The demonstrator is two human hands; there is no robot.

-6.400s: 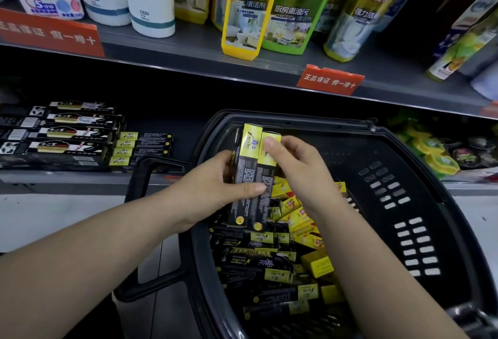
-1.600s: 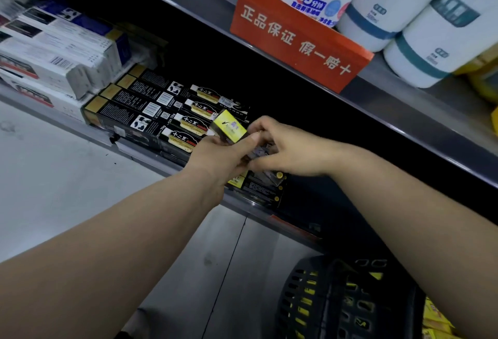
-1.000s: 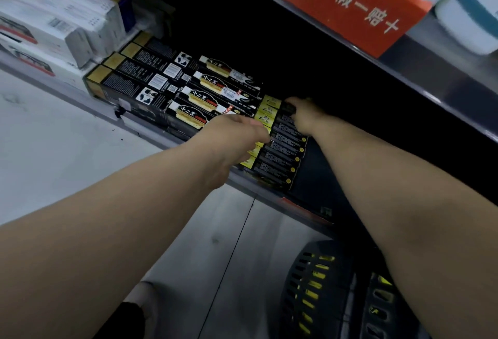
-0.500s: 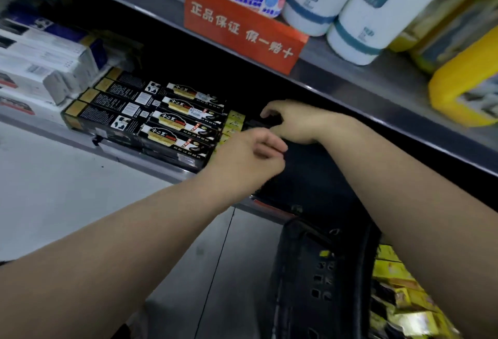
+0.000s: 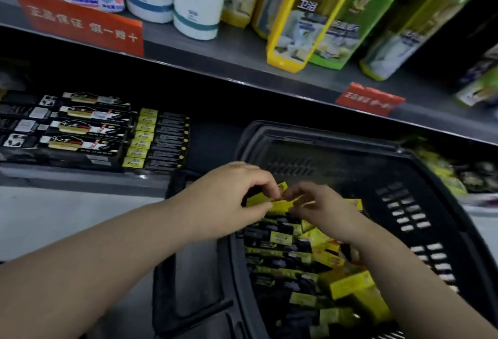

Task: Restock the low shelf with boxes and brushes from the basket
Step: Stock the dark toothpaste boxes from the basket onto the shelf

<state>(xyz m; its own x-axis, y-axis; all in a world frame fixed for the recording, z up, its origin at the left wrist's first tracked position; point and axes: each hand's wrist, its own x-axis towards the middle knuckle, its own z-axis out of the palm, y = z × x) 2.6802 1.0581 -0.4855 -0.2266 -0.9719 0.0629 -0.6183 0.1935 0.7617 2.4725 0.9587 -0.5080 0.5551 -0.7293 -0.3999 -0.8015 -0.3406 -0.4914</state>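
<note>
On the low shelf [image 5: 80, 177]: large black boxes [image 5: 80, 128] lie flat at the left. Just right of them is a row of narrow boxes [image 5: 159, 139], packed side by side from near to far. Their long axes run left to right, with the yellow ends to the left.
Upper shelf [image 5: 215, 61]: white bottles [image 5: 196, 1], a yellow bottle [image 5: 293, 20] and a green bottle [image 5: 366, 15] stand upright. Red tags [image 5: 80, 23] sit on its front edge.
Floor [image 5: 67, 217]: pale, below the low shelf at the near left.
Basket [image 5: 323, 134]: black plastic, in front of the shelves at the right. It holds a jumble of black-and-yellow boxes [image 5: 269, 239], mostly lying left to right, and loose yellow packs [image 5: 350, 282] towards the right.
Yellow box [image 5: 280, 205]: above the basket's heap at its far left, between the two hands. Its long axis runs roughly left to right. It is blurred, so its ends cannot be told apart.
Left hand [image 5: 229, 198]: grip closed, thumb and fingertips pinching the yellow box's left part.
Right hand [image 5: 323, 209]: grip curled on the yellow box's right end.
</note>
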